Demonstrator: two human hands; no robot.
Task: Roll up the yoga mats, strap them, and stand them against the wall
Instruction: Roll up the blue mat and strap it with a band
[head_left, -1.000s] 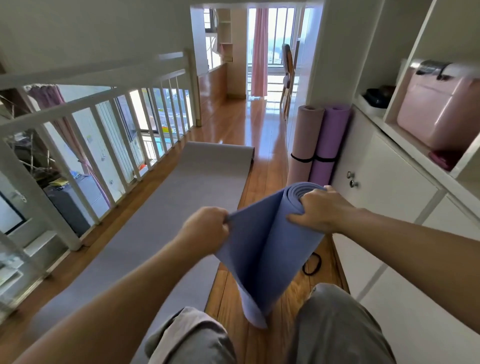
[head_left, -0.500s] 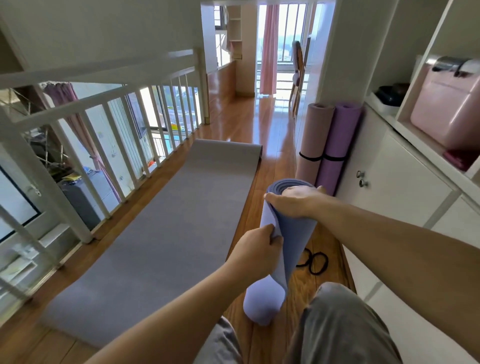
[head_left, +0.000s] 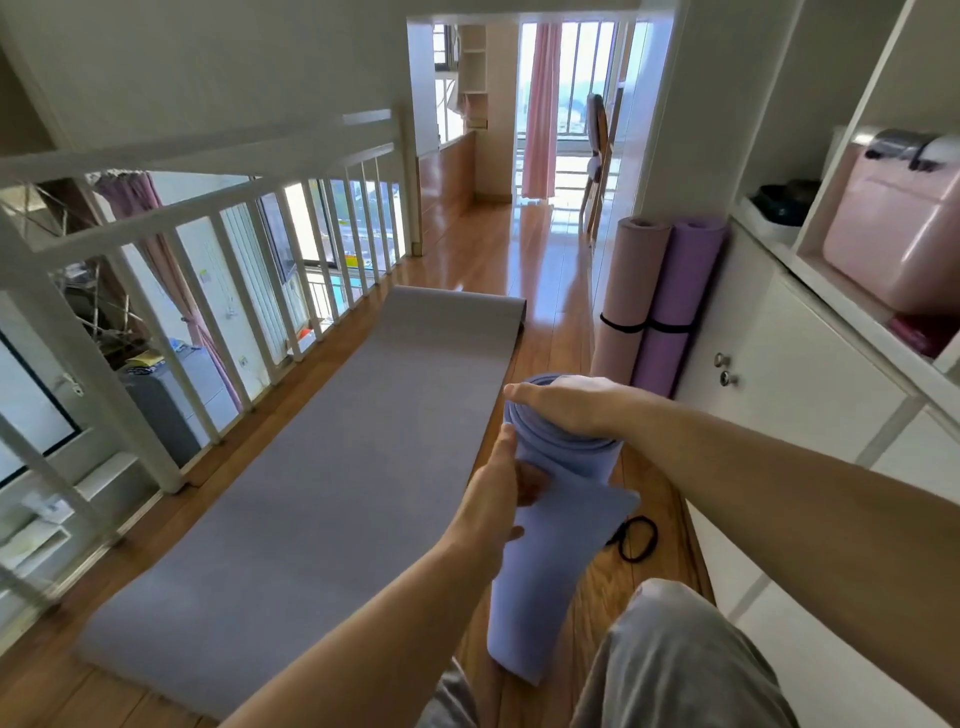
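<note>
Gripping loose flap of upright blue mat (head_left: 550, 561) at 5 o'clock with left hand (head_left: 498, 493); pressing flat on its top with right hand (head_left: 566, 405), fingers straight. Could unroll on any slip of flap before strapping, with strap (head_left: 636, 538) lying on floor at 4 o'clock. In shelf (head_left: 831, 291) at 2 o'clock: pink case (head_left: 893, 239); in next compartment, dark things (head_left: 784, 200), unclear

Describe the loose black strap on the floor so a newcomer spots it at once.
Start at the white cabinet on the right. On the wood floor at its foot, just right of the blue mat held upright, lies the black strap. Unlike the straps cinched round the pink mat and purple mat, it lies loose, binding nothing.
</note>
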